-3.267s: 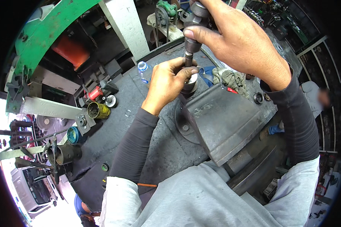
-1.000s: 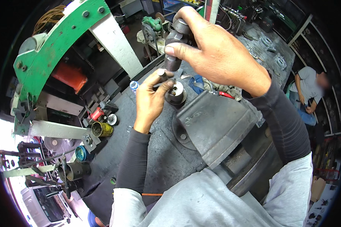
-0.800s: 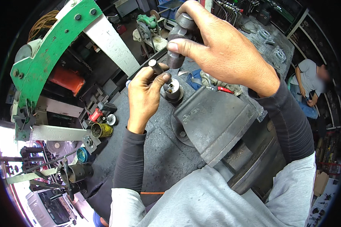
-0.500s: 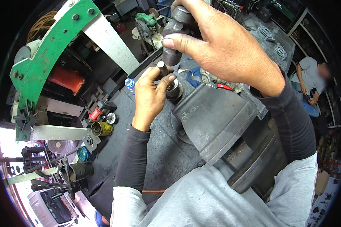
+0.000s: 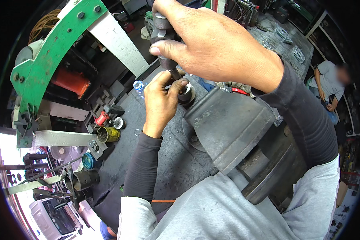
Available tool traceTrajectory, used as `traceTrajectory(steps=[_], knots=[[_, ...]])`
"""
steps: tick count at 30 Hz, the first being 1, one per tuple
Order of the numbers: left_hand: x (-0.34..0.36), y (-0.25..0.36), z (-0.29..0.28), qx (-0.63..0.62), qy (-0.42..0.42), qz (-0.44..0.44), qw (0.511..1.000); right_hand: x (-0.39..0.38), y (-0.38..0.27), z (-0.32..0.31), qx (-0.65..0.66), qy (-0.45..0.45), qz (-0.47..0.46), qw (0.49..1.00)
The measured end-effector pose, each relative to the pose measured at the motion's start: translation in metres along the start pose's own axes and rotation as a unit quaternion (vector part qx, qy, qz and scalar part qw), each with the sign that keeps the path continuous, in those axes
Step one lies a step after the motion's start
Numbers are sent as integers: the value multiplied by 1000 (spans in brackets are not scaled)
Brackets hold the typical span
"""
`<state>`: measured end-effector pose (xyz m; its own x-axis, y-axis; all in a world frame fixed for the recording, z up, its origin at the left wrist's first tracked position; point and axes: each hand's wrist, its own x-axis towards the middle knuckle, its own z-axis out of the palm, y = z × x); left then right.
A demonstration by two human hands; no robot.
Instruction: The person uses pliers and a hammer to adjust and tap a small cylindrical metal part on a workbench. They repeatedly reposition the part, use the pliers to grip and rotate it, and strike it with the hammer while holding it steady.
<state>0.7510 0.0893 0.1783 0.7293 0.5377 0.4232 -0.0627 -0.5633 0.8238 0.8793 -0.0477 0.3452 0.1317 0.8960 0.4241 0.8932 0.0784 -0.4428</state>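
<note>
My right hand (image 5: 220, 46) is closed around a dark steel hammer (image 5: 161, 35), thumb along its head; the handle is hidden. The hammer's lower face meets the top of a short steel rod (image 5: 174, 74). Fingers and thumb of my left hand (image 5: 161, 104) pinch that rod upright. Its lower end stands at a dark ring-shaped metal part (image 5: 185, 96) with a bright rim; the fingers hide where it enters. Just right of this part is the big grey body of a bench vise (image 5: 232, 124). I cannot tell whether the ring is clamped.
A clear plastic bottle (image 5: 139, 87) stands left of my left hand on the dark bench (image 5: 164, 168). Along the left edge are a yellow can (image 5: 108, 135), a blue-rimmed tin (image 5: 89, 161) and a green press frame (image 5: 54, 52). Another person (image 5: 328, 82) sits far right.
My right hand has brought the hammer down and left onto the rod's top. My left hand keeps its pinch, shifted only slightly in the picture.
</note>
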Motion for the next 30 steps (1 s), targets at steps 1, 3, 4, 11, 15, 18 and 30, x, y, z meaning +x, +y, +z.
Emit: traceTrajectory(steps=[1,3,4,11,15,18,30], knots=[[0,-2,-1,10,-2,3,1000,1,5,8,-13,11,-15,1000],[0,-4,-2,34,-4,5,999,9,6,18,-25,14,-33,999],[0,-5,-2,27,-6,3,1000,11,5,18,-27,2,-30,999],[1,-6,0,5,8,32,999,22,-8,-2,14,38,-16,999],[1,-7,-3,37,-16,-17,999,19,7,26,-119,-8,-4,993],[0,-7,-3,32,-17,-17,999,22,9,26,-149,19,-43,988],[-1,-6,-2,39,-15,11,999,23,17,31,-149,68,-91,982]])
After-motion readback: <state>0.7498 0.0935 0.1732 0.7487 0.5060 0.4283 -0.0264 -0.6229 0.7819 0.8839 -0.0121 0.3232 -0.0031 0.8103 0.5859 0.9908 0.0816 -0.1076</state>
